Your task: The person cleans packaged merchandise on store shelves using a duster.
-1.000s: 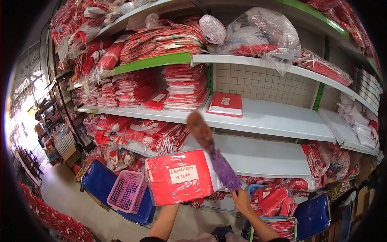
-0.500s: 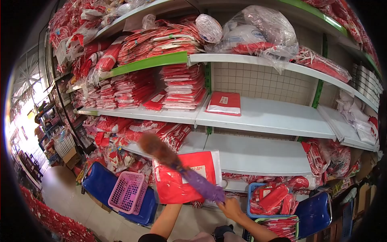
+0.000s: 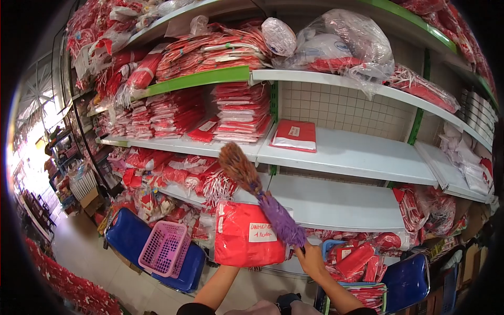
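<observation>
My right hand [image 3: 311, 259] is closed round the handle end of a feather duster [image 3: 281, 218], which has purple feathers near the hand and brown ones at its tip. The duster slants up and left, across the right edge of a red plastic-wrapped packet [image 3: 236, 236] with a handwritten white label [image 3: 262, 232]. My left hand is hidden beneath this packet, and only the forearm shows below it. A red and white packet [image 3: 295, 135] lies flat on the middle shelf [image 3: 362, 155].
Stacks of red packets [image 3: 241, 113] fill the shelves at left. A pink basket [image 3: 164, 249] rests on a blue chair [image 3: 126, 228]. At lower right are a blue basket [image 3: 328, 247] of red packets and another blue chair [image 3: 407, 281]. Clear bags [image 3: 341, 39] lie on the upper shelf.
The duster's tip has swung right and up. The held packet has shifted slightly right, and its label now faces the camera more fully. My right hand has moved slightly right and up.
</observation>
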`<state>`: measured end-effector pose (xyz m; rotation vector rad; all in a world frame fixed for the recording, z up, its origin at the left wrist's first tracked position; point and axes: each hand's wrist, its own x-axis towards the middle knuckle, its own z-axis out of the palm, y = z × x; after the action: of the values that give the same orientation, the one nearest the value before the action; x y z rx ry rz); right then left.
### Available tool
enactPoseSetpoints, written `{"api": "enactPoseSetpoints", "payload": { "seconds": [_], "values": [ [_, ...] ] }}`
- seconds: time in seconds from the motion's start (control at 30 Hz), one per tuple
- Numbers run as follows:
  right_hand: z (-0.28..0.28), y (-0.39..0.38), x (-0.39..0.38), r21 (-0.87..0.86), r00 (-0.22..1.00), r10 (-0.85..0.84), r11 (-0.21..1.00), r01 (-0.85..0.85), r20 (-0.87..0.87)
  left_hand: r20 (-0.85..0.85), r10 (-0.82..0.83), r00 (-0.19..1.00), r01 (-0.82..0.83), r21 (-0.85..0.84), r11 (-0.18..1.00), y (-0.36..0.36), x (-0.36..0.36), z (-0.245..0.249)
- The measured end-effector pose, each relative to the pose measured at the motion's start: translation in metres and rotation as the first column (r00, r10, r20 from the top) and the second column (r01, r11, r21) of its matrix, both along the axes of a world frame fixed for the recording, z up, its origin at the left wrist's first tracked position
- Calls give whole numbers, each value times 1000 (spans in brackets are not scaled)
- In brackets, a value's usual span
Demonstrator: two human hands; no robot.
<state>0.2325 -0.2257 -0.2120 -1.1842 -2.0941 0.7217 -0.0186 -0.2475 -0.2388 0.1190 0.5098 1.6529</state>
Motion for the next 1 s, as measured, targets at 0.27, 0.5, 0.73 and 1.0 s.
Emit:
{"api": "enactPoseSetpoints", "payload": {
  "seconds": [0.27, 0.5, 0.73, 1.0],
  "values": [
    [16, -10, -5, 109, 971, 89, 987, -115, 223, -7, 10, 1000, -10, 9, 1000, 12, 0, 8],
    [13, -34, -4, 192, 873, 306, 897, -398, 379, -14, 19, 1000, -19, 16, 1000, 17, -3, 12],
    [-8, -22, -4, 64, 975, 140, 986, -153, 172, -12, 30, 999, -30, 16, 999, 20, -7, 14],
    [-21, -29, -16, -39, 985, 62, 998, -57, 161, -11, 23, 1000, -23, 11, 1000, 21, -5, 13]
  ]
}}
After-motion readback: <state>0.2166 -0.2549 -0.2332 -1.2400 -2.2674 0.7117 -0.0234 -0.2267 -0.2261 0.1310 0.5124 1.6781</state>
